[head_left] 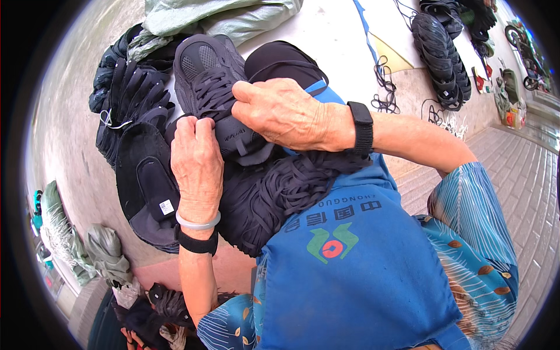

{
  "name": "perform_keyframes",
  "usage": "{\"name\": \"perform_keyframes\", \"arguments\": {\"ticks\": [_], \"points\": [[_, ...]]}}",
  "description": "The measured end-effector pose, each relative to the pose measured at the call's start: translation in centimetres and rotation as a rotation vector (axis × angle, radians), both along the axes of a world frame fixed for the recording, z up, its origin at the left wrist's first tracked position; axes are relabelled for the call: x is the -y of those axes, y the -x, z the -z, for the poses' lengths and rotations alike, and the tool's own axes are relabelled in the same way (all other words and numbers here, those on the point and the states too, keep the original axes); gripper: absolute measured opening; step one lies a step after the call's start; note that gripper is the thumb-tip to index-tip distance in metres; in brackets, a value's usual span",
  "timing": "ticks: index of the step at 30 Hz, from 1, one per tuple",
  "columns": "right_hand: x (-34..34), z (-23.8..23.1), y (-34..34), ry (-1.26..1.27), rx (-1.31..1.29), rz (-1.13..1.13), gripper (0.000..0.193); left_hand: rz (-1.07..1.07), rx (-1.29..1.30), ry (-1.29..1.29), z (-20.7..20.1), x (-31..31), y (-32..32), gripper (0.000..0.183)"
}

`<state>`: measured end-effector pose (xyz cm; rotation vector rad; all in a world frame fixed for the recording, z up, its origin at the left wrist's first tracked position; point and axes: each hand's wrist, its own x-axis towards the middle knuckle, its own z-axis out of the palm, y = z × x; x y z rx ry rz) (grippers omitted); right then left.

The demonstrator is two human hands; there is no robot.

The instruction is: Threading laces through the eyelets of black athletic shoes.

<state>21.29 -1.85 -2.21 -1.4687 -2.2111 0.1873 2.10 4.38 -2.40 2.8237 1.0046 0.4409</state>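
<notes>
Both hands, left hand (196,169) and right hand (284,114), clasp a black shoe upper (211,81); fingertips hidden, laces (274,195) crowding the lap.

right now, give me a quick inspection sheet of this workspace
surface: pale concrete ground, with a blue apron over the lap serving as the work surface
job's things: black shoe upper with laces, held over the lap; bundle of black laces lying on the apron
clutter: stack of black shoe uppers to the left; more black stacks at upper right; grey-green sack at top
grippers: left hand gripping the shoe's near edge; right hand pressing on its laced top, black band on each wrist
cables: loose black cords on the ground
surroundings: brick paving at right
</notes>
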Motion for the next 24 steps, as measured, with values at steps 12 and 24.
{"name": "perform_keyframes", "arguments": {"ticks": [12, 24], "points": [[4.2, -8.5, 0.2, 0.533, -1.061, -0.524, 0.010, -0.072, 0.674, 0.566, -4.9, 5.1, 1.2, 0.011], [5.6, -7.6, -1.7, 0.630, -1.160, -0.023, 0.017, 0.321, 0.981, 0.952, -8.8, 9.7, -3.9, 0.023]]}}
